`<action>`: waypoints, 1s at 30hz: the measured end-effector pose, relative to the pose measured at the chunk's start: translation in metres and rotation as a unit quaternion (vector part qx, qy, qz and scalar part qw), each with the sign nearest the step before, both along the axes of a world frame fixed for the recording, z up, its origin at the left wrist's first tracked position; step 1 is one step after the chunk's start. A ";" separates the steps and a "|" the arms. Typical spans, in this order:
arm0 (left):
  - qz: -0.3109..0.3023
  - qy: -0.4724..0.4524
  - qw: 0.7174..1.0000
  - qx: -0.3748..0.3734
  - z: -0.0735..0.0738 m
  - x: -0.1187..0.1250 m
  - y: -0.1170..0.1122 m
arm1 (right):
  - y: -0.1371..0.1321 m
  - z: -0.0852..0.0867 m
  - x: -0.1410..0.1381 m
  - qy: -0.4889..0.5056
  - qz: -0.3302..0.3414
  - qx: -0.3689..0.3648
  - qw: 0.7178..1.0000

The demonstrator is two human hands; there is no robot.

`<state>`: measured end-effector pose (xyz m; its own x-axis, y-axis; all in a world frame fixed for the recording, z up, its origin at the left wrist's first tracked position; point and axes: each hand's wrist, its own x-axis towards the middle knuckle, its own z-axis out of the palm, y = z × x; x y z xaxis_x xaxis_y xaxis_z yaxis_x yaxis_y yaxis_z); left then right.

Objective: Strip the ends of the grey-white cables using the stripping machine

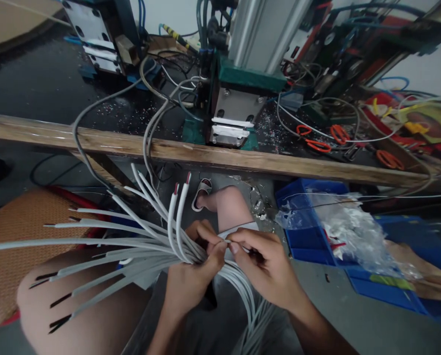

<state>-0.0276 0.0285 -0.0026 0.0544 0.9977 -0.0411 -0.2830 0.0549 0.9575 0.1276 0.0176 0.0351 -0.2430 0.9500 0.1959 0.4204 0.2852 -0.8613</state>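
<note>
Above my lap, my left hand (193, 278) is closed around a thick bundle of grey-white cables (142, 246). Their free ends fan out to the left, several with dark inner wires bared and two upright ones with red tips. The rest of the bundle hangs down below my hands to the right. My right hand (270, 264) is closed in a pinch, its thumb and forefinger meeting the left thumb and fingertips. Between the fingertips shows a small pale piece, too small to name.
A black workbench (31, 98) with a wooden edge carries a press-like machine (238, 98), another machine block (94, 39) and orange-handled scissors (339, 134). Blue bins (305, 241) with plastic bags stand at right. A woven-seat chair (9, 246) is at left.
</note>
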 end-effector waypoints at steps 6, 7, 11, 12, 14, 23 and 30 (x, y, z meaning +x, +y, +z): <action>-0.112 0.032 0.993 0.034 0.004 -0.008 0.001 | 0.007 0.008 0.013 -0.050 0.109 -0.016 0.993; -0.071 0.020 0.997 0.020 0.004 -0.002 -0.002 | 0.005 0.006 0.009 -0.034 0.078 -0.013 0.996; 0.142 -0.016 0.989 -0.030 0.002 0.031 -0.016 | -0.010 -0.012 -0.024 0.063 -0.121 -0.005 0.991; 0.157 -0.015 0.987 -0.030 0.001 0.037 -0.018 | -0.013 -0.016 -0.031 0.075 -0.139 -0.011 0.987; 0.160 -0.019 0.987 -0.029 -0.002 0.042 -0.020 | -0.017 -0.020 -0.038 0.080 -0.145 -0.017 0.986; -0.036 -0.043 0.996 -0.064 -0.004 0.009 -0.006 | 0.000 -0.005 -0.004 0.003 0.012 -0.033 0.999; 0.189 -0.004 0.981 -0.047 0.001 0.042 -0.019 | -0.011 -0.018 -0.039 0.081 -0.144 -0.018 0.986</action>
